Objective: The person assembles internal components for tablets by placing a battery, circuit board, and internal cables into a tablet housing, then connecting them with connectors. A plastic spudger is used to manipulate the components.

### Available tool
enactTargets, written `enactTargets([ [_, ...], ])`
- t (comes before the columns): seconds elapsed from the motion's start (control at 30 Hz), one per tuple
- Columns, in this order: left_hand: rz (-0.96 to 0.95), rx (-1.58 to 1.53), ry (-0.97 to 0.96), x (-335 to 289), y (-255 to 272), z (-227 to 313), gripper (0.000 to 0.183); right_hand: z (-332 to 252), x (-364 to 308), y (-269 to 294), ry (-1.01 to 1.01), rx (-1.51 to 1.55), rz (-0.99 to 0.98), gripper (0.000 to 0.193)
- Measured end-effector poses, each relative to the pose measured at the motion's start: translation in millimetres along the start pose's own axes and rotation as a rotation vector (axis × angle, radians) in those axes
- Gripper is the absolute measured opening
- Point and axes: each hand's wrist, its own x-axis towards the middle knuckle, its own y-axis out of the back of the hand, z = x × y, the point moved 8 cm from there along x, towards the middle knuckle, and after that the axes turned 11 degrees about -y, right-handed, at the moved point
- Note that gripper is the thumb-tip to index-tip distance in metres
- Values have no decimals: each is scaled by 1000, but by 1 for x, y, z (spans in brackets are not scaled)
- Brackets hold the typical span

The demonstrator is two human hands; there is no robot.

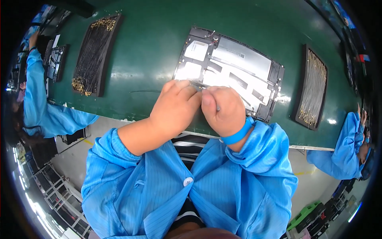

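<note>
A flat electronic device housing [242, 55], black-framed with silvery panels, lies tilted on the green bench in front of me. My left hand [175, 105] is closed at its near left edge, fingertips pinched together. A thin black cable [145, 91] runs out leftward from under that hand along the bench. Beside it, almost touching, my right hand [225, 107] is curled over the near edge of the housing. A small dark tip shows between its fingers, but what it belongs to is hidden. A blue wrist strap [237, 133] circles my right wrist.
On the green bench [139, 40], a black tray [104, 59] of black cables with gold-coloured ends stands at left. Another tray [298, 91] of grey cables stands at right. Co-workers' blue sleeves [39, 95] reach in at both sides. The bench's front edge runs close below my hands.
</note>
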Motion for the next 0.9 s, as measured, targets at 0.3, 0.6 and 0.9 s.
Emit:
enactTargets([
  [0.3,68,70,32,-7,9,-2,18,39,-8,5,-397,251,107,19],
  [0.6,186,-1296,1094,-72,-22,-18,27,59,-12,8,-434,392,148,27],
  [0.9,587,-1389,1548,-86,-39,-51,28,56,-14,0,-462,462,167,24],
])
